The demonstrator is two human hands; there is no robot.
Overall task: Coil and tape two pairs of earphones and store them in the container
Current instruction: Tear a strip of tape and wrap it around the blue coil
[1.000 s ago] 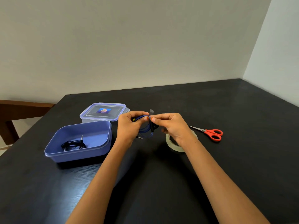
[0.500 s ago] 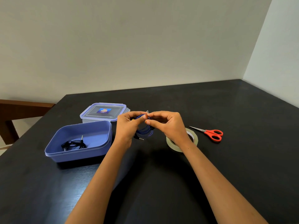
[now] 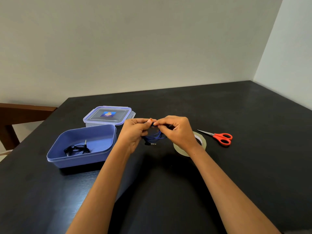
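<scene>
Above the middle of the black table, my left hand and my right hand pinch the top of a coiled blue pair of earphones, fingertips meeting. Its jack plug hangs below the coil. A coiled black pair of earphones lies inside the open blue container at the left. A roll of clear tape lies flat on the table, partly hidden under my right wrist. Any tape on the blue coil is hidden by my fingers.
The container's clear lid with a blue label lies just behind the container. Red-handled scissors lie to the right of the tape roll. A wooden chair stands at the table's left edge. Walls close the back and right.
A clear strip of tape stood up between my fingers a second ago; it is no longer seen. My right hand's fingers have moved left onto the top of the coil, meeting my left fingertips.
</scene>
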